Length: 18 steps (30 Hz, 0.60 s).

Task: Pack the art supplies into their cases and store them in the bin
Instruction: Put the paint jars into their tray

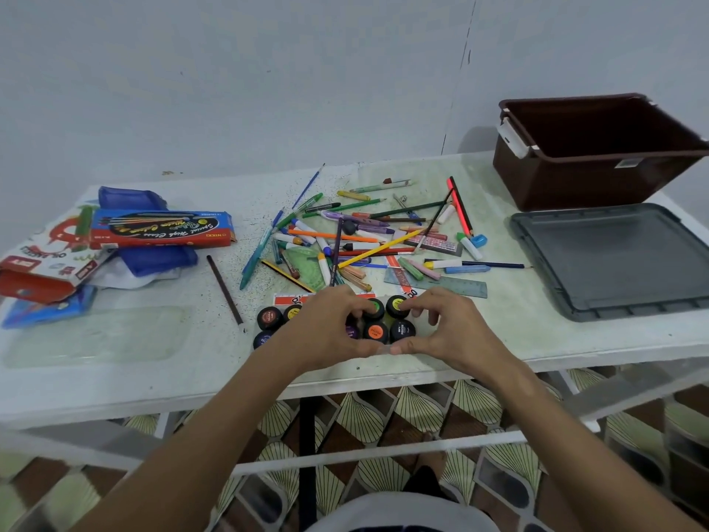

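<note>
Left hand (326, 328) and right hand (441, 324), fingers curled, grip the set of paint pots (378, 330) at the table's (115, 362) near edge. Loose pens and pencils (364, 236) lie just behind the pots; brown bin (598, 174) stands far right of them.

Black paint pots (376, 331) clustered near table edge

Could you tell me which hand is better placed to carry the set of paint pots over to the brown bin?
Probably the right hand: the open brown plastic bin stands at the table's far right, on that hand's side, while the left hand would have to cross over the small black paint pots.
</note>
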Each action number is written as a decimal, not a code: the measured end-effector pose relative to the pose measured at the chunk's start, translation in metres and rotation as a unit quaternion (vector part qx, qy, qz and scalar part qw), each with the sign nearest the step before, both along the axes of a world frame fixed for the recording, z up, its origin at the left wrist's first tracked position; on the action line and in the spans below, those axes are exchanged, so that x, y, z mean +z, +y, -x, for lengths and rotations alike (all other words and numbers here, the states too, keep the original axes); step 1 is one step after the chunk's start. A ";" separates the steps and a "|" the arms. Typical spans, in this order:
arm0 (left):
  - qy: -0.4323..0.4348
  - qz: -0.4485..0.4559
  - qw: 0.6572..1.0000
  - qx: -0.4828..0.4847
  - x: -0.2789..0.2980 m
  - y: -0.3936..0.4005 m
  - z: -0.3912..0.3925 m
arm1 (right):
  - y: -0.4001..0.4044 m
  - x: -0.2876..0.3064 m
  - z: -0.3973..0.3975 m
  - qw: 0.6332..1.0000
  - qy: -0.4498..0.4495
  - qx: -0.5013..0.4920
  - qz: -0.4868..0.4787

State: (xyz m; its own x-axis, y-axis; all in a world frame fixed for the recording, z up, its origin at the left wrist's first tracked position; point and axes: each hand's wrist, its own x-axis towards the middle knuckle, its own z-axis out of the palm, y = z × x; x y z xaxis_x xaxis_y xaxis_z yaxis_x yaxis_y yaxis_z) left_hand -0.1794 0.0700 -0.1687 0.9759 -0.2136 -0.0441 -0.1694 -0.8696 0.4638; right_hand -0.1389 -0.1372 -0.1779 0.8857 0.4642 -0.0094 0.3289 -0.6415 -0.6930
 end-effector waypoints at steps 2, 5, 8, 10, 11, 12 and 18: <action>-0.015 0.032 0.999 0.027 0.004 0.007 0.002 | 0.007 0.007 -0.001 1.000 -0.004 0.007 -0.021; -0.026 0.041 0.995 0.086 0.011 0.029 0.006 | 0.030 0.018 -0.006 0.998 -0.016 0.044 -0.037; -0.044 0.045 0.986 0.157 0.020 0.062 0.019 | 0.072 0.022 -0.009 0.994 -0.024 0.090 -0.049; -0.059 0.052 0.975 0.207 0.025 0.089 0.035 | 0.105 0.024 -0.008 0.989 -0.020 0.133 -0.056; -0.060 0.051 0.969 0.234 0.027 0.103 0.044 | 0.123 0.025 -0.007 0.986 -0.021 0.155 -0.057; -0.056 0.048 0.962 0.262 0.030 0.118 0.054 | 0.141 0.026 -0.006 0.983 -0.021 0.176 -0.055; 0.018 0.004 0.907 0.421 0.025 0.220 0.116 | 0.242 0.023 0.007 0.962 0.025 0.272 -0.022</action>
